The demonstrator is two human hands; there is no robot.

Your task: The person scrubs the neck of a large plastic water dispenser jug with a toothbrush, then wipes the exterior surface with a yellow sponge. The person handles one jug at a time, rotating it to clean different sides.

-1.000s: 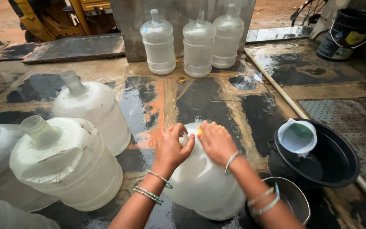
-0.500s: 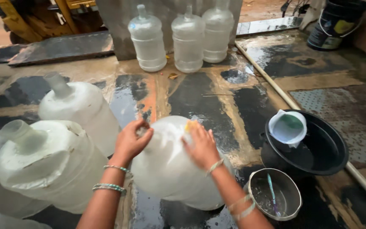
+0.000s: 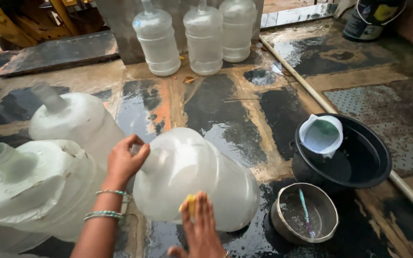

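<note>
A large translucent water jug [image 3: 201, 177] lies tilted on the wet floor, its neck pointing left. My left hand [image 3: 125, 160] grips the jug's neck. My right hand [image 3: 199, 229] presses a small yellow sponge [image 3: 189, 204] against the jug's near side. Bangles sit on my left wrist.
Two more big jugs [image 3: 72, 119] [image 3: 34, 186] stand at the left. Three smaller clear bottles [image 3: 201, 36] line the back wall. At the right are a black basin [image 3: 359, 157] with a white jug [image 3: 321, 134] in it, a metal bowl [image 3: 304, 212] holding a brush, and a long pipe [image 3: 307, 86].
The jug has been tipped over toward the left. My left hand moved to its neck, and my right hand slid down to its near side with the sponge.
</note>
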